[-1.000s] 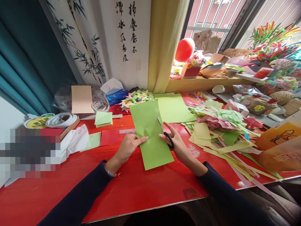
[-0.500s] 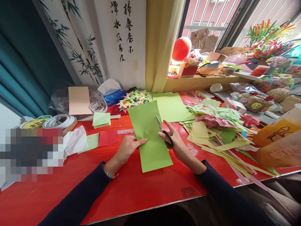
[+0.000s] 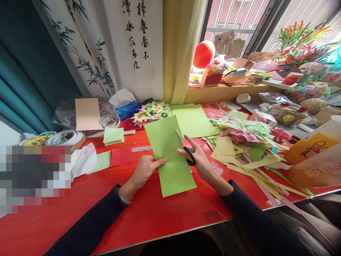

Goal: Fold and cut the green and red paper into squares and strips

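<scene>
A green sheet of paper (image 3: 170,167) is pinched at its left edge by my left hand (image 3: 145,170), the thumb lying on top. My right hand (image 3: 198,163) grips black-handled scissors (image 3: 189,155) at the sheet's right edge. The scissors' metal blades point up and to the left along that edge, and I cannot tell whether they are cutting into the paper. My right index finger is stretched out past the handle. Behind the held sheet, a larger light green sheet (image 3: 194,121) lies on the red table (image 3: 128,217).
At right lies a heap of paper strips and scraps (image 3: 242,138), beside orange bags (image 3: 314,163). Folded paper pieces (image 3: 151,113) are piled at the back near a tissue pack (image 3: 129,108). A green square stack (image 3: 113,136) and a red square (image 3: 121,156) sit at left.
The view has shifted slightly. Both hands, the green sheet and the scissors keep nearly the same position and hold.
</scene>
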The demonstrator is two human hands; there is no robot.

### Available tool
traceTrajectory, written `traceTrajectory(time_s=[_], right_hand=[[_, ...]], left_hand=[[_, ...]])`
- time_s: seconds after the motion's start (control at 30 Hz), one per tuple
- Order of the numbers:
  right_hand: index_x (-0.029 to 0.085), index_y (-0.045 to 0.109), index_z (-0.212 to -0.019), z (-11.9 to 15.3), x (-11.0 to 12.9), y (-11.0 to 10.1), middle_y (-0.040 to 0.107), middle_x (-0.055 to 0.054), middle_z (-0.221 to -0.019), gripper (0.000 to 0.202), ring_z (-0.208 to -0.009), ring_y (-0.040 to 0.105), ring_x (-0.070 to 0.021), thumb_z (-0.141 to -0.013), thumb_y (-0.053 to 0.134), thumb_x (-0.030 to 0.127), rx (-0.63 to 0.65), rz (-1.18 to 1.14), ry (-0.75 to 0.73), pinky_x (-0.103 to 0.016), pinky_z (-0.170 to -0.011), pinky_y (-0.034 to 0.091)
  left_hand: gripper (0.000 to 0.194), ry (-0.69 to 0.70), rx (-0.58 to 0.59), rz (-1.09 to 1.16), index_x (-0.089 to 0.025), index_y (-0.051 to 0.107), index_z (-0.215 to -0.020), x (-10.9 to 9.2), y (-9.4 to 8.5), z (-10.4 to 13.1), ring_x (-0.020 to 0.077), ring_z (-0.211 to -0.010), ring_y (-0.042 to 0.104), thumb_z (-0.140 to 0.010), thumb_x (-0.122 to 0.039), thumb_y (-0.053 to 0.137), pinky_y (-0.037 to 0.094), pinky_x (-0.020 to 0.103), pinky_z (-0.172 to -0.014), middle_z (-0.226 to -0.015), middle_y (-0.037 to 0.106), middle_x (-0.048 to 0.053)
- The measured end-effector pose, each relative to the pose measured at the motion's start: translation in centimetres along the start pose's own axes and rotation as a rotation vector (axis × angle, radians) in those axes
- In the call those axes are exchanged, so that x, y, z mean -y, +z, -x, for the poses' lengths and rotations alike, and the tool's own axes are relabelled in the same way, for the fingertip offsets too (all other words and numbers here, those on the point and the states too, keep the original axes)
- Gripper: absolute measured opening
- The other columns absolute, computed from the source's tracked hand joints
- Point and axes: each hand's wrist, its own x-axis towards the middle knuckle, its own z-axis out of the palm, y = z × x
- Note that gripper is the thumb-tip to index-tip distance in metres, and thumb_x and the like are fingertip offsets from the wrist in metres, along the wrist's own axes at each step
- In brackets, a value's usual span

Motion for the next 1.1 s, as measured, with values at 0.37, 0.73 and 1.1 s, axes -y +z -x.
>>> traceTrajectory(time_s=[0.37, 0.73, 1.1], right_hand=[[0.021, 0.027, -0.136, 0.1, 0.1, 0.0, 0.056, 0.004, -0.069, 0.089, -0.064, 0.05, -0.0132, -0.06, 0.072, 0.03, -0.01, -0.021, -0.004, -0.023, -0.055, 0.037], [0.018, 0.027, -0.137, 0.0, 0.0, -0.3, 0.049, 0.007, -0.061, 0.089, -0.059, 0.044, -0.0113, -0.061, 0.072, 0.033, -0.017, 0.033, -0.046, -0.023, -0.054, 0.034], [0.015, 0.021, -0.139, 0.2, 0.3, -0.1, 0.037, 0.008, -0.056, 0.093, -0.054, 0.035, -0.0096, -0.063, 0.07, 0.034, -0.008, 0.042, -0.089, -0.023, -0.05, 0.026]], left_hand=[[0.031, -0.001, 0.011, -0.015, -0.012, 0.069, -0.079, 0.3, 0.3, 0.1, 0.0254, -0.078, 0.065, -0.062, -0.038, 0.071, 0.051, 0.033, -0.069, -0.08, 0.072, 0.008], [0.037, 0.013, 0.036, -0.009, -0.011, 0.069, -0.088, 0.5, 0.7, 0.3, 0.0256, -0.08, 0.065, -0.063, -0.039, 0.07, 0.051, 0.034, -0.071, -0.085, 0.071, 0.009], [0.027, 0.012, 0.067, 0.009, -0.012, 0.07, -0.084, 1.1, 0.7, 0.2, 0.0222, -0.077, 0.066, -0.066, -0.033, 0.069, 0.05, 0.03, -0.07, -0.082, 0.072, 0.007]])
